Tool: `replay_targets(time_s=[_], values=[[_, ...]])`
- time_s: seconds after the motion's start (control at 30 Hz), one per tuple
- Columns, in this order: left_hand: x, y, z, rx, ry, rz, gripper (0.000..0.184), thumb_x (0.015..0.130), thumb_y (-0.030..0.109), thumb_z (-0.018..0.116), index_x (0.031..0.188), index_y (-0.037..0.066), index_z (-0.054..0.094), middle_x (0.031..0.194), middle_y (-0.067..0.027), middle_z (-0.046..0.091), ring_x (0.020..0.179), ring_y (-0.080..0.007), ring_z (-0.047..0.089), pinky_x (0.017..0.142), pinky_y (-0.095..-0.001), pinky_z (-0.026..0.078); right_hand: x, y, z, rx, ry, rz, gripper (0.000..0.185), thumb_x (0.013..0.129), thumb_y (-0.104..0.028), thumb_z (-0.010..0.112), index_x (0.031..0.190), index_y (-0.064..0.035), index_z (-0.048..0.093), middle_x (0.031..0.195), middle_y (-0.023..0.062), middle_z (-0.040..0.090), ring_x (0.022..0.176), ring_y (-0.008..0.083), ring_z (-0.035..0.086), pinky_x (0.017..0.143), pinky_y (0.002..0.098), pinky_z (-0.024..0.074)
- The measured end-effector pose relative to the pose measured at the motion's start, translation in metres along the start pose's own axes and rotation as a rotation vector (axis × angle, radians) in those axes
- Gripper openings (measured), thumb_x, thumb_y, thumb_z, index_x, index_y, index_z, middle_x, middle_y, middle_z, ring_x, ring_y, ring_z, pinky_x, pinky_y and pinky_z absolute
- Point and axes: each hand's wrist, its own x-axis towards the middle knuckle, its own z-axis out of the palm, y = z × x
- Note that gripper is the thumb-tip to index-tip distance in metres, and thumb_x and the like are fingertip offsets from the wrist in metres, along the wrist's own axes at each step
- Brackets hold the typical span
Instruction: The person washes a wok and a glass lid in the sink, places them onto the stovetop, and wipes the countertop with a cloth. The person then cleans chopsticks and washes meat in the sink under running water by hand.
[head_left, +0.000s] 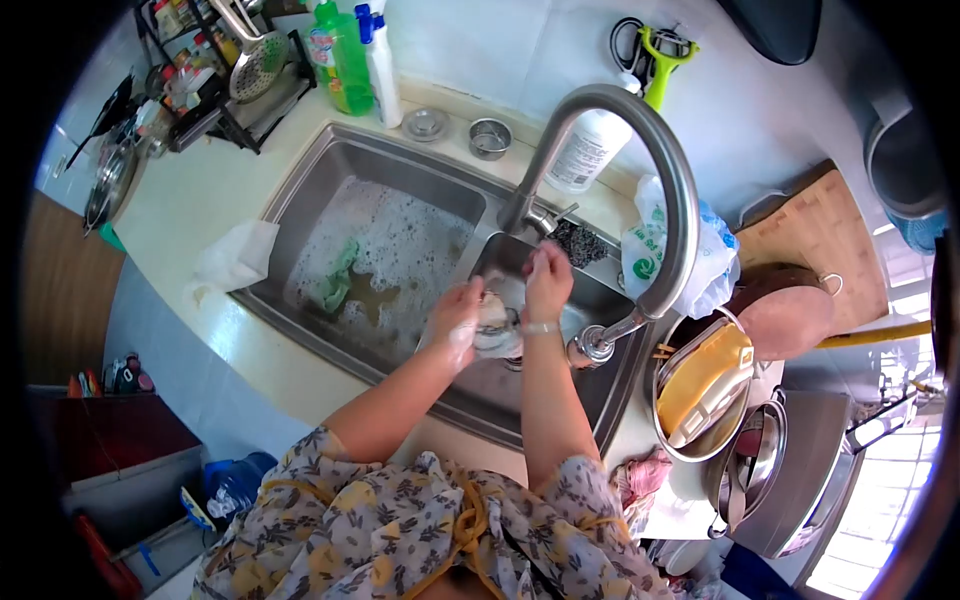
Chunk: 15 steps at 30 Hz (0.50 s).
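Both hands are over the right basin (455, 395) of the steel sink. Between them is a clear, shiny thing (497, 335) that looks like a glass bowl; blur hides its exact form. My left hand (457, 320) is closed at its left side, with suds on the wrist. Near the tap's base, my right hand (547, 285) has its fingers curled in at the thing's upper right. Whether they grip it is hard to make out. To the right of that wrist, the spray head of the curved tap (592, 345) points down into the basin.
Foamy water fills the left basin (290, 190), where a green cloth (341, 278) floats. Behind stand a green soap bottle (338, 60), a spray bottle (380, 75) and a white bottle (590, 150). At right are a plastic bag (680, 250) and a bowl (735, 415) holding yellow and white items.
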Motion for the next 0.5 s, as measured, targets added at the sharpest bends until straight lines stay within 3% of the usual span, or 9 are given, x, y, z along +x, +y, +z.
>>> replay_targets(time_s=[0.07, 0.13, 0.17, 0.23, 0.3, 0.33, 0.4, 0.47, 0.5], values=[[-0.003, -0.010, 0.006, -0.085, -0.144, -0.092, 0.022, 0.086, 0.029, 0.059, 0.086, 0.007, 0.058, 0.079, -0.0037, 0.060, 0.072, -0.0149, 0.060, 0.063, -0.0305, 0.049, -0.031, 0.009, -0.040, -0.397, -0.216, 0.086, 0.029, 0.088, -0.013, 0.050, 0.113, 0.0004, 0.054, 0.088, 0.0072, 0.062, 0.084, 0.0187, 0.059, 0.074, 0.0284, 0.0482], [0.023, -0.066, 0.000, -0.311, -0.490, -0.089, 0.011, 0.078, 0.009, 0.061, 0.088, 0.010, 0.057, 0.080, -0.0044, 0.060, 0.070, -0.0156, 0.061, 0.062, -0.0322, 0.051, -0.057, 0.018, -0.088, -0.199, -0.372, 0.410, 0.038, 0.089, -0.022, 0.051, 0.122, -0.0014, 0.048, 0.110, 0.0097, 0.057, 0.098, 0.0209, 0.056, 0.087, 0.0312, 0.0446], [0.034, -0.094, 0.008, -0.381, -0.323, -0.121, 0.016, 0.080, 0.008, 0.059, 0.096, 0.007, 0.058, 0.086, -0.0065, 0.061, 0.077, -0.0189, 0.061, 0.070, -0.0353, 0.051, -0.061, 0.017, -0.108, -0.237, -0.410, 0.649, 0.044, 0.090, -0.027, 0.051, 0.126, -0.0025, 0.045, 0.119, 0.0108, 0.054, 0.104, 0.0217, 0.055, 0.091, 0.0320, 0.0431], [0.032, -0.109, 0.035, -0.338, -0.166, -0.034, 0.015, 0.081, 0.007, 0.059, 0.097, 0.007, 0.058, 0.086, -0.0069, 0.060, 0.080, -0.0191, 0.059, 0.068, -0.0348, 0.049, -0.084, -0.019, -0.097, 0.239, -0.530, 0.615, 0.050, 0.092, -0.041, 0.045, 0.128, -0.0065, 0.044, 0.119, 0.0052, 0.052, 0.104, 0.0192, 0.053, 0.088, 0.0328, 0.0439], [0.035, -0.095, 0.042, 0.058, -0.052, -0.010, 0.019, 0.087, 0.023, 0.055, 0.086, 0.005, 0.060, 0.080, -0.0087, 0.061, 0.075, -0.0192, 0.057, 0.066, -0.0361, 0.046, -0.057, 0.029, -0.132, 0.195, -0.499, 0.606, 0.045, 0.092, -0.040, 0.044, 0.121, -0.0058, 0.048, 0.118, 0.0052, 0.052, 0.102, 0.0189, 0.053, 0.086, 0.0332, 0.0442], [0.023, -0.082, 0.051, 0.130, 0.057, -0.008, 0.028, 0.088, 0.030, 0.055, 0.079, 0.005, 0.061, 0.074, -0.0097, 0.061, 0.070, -0.0182, 0.057, 0.067, -0.0352, 0.045, -0.061, -0.006, -0.129, 0.152, -0.416, 0.530, 0.042, 0.092, -0.037, 0.046, 0.118, -0.0042, 0.049, 0.116, 0.0070, 0.053, 0.100, 0.0186, 0.054, 0.084, 0.0326, 0.0453], [0.048, -0.124, 0.053, 0.316, 0.174, 0.108, 0.033, 0.090, 0.034, 0.050, 0.082, 0.005, 0.063, 0.076, -0.0130, 0.061, 0.071, -0.0186, 0.057, 0.066, -0.0364, 0.044, -0.074, -0.057, -0.096, -0.181, -0.013, 0.480, 0.033, 0.091, -0.024, 0.050, 0.113, 0.0011, 0.051, 0.109, 0.0100, 0.057, 0.092, 0.0203, 0.057, 0.080, 0.0333, 0.0478], [0.018, -0.088, 0.057, 0.246, 0.068, -0.176, 0.034, 0.088, 0.038, 0.050, 0.088, 0.007, 0.063, 0.078, -0.0110, 0.062, 0.074, -0.0204, 0.058, 0.065, -0.0384, 0.045, -0.056, -0.036, -0.109, -0.675, -0.055, -0.106, 0.026, 0.083, -0.006, 0.054, 0.108, 0.0004, 0.052, 0.096, 0.0123, 0.060, 0.083, 0.0243, 0.059, 0.076, 0.0384, 0.0487], [-0.009, -0.056, 0.060, 0.222, 0.016, -0.392, 0.035, 0.088, 0.041, 0.050, 0.091, 0.009, 0.063, 0.079, -0.0101, 0.062, 0.075, -0.0212, 0.059, 0.064, -0.0394, 0.046, -0.062, -0.038, -0.097, -0.522, -0.055, -0.045, 0.025, 0.083, -0.006, 0.055, 0.107, -0.0005, 0.054, 0.095, 0.0123, 0.060, 0.080, 0.0233, 0.058, 0.074, 0.0374, 0.0487]])
